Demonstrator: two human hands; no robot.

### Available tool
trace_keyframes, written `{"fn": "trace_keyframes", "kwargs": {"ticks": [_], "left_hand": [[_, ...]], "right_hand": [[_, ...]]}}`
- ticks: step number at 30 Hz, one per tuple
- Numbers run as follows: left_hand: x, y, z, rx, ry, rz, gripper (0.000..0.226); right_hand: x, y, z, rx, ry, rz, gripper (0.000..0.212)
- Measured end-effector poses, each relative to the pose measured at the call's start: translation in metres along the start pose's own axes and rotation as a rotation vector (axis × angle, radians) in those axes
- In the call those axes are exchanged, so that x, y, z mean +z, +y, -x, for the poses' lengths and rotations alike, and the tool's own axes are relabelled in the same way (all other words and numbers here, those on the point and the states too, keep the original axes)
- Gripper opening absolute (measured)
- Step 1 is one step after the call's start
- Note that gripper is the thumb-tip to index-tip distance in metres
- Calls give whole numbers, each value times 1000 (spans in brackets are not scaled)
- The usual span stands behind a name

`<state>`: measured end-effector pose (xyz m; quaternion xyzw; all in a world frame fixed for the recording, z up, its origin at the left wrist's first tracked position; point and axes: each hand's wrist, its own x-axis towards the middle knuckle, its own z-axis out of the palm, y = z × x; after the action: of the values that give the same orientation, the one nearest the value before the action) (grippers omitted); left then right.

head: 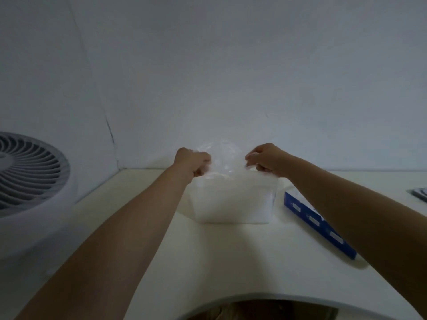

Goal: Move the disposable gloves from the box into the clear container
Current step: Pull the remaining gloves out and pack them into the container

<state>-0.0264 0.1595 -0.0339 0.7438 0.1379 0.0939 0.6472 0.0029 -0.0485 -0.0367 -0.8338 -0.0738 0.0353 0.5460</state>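
Observation:
The clear container (231,202) stands on the white table near the back wall. A bunch of thin transparent disposable gloves (223,155) rises above its open top. My left hand (193,161) grips the left side of the bunch with curled fingers. On the right side, my right hand (265,159) pinches the same bunch. The blue glove box (316,224) lies on the table to the right of the container, partly hidden by my right forearm.
A white round fan (27,174) stands at the left, beside the table (231,262). A grey object (419,194) shows at the right edge. The wall is close behind the container. The table's curved front edge is at the bottom.

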Motion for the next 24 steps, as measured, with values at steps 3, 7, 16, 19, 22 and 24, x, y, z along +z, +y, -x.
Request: {"fn": "trace_keyframes", "kwargs": {"ticks": [3, 7, 16, 19, 22, 24], "left_hand": [[-2, -9, -4, 192, 128, -438, 15], [3, -13, -6, 277, 195, -745, 15], [21, -20, -6, 300, 125, -1148, 16], [27, -19, 0, 349, 130, -1352, 40], [41, -9, 3, 603, 171, -1366, 37], [49, -2, 0, 445, -23, -1153, 26]], "right_hand": [[5, 3, -7, 35, 4, 113, 26], [5, 5, -14, 14, 96, 148, 54], [18, -22, -9, -200, 24, 323, 17], [34, -12, -8, 156, -309, 492, 30], [45, -2, -14, 253, -386, 490, 35], [46, 1, -17, 284, -391, 460, 35]]}}
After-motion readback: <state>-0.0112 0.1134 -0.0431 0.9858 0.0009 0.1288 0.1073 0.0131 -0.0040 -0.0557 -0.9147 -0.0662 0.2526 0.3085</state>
